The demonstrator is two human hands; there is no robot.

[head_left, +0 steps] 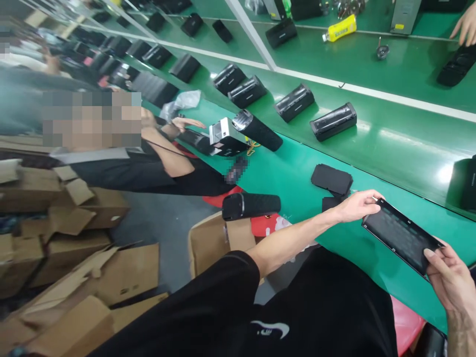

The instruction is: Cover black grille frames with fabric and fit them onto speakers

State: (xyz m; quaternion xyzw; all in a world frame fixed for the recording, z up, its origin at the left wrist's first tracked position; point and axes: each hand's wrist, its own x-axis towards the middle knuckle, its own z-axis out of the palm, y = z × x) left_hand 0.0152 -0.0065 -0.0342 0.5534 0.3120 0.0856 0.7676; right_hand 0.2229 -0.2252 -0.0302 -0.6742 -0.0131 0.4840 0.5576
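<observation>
A flat black rectangular panel (401,230) with small tabs along its edges is held tilted above the green table (297,168). My left hand (359,206) pinches its far left corner between thumb and fingers. At the opposite end, my right hand (448,267) grips the near right corner, thumb on top and fingers underneath. Just left of the panel lies a small stack of black sheets (331,178), partly behind my left hand. A black cylindrical speaker (256,206) lies at the table's near edge, left of my left forearm.
Black speaker housings (333,121) lie along the green conveyor belt (386,129). A speaker (258,130) leans on a white-and-black box (228,136). A co-worker's arm (167,153) reaches in at left. Cardboard boxes (130,277) cover the floor. A yellow bottle (340,29) lies beyond the belt.
</observation>
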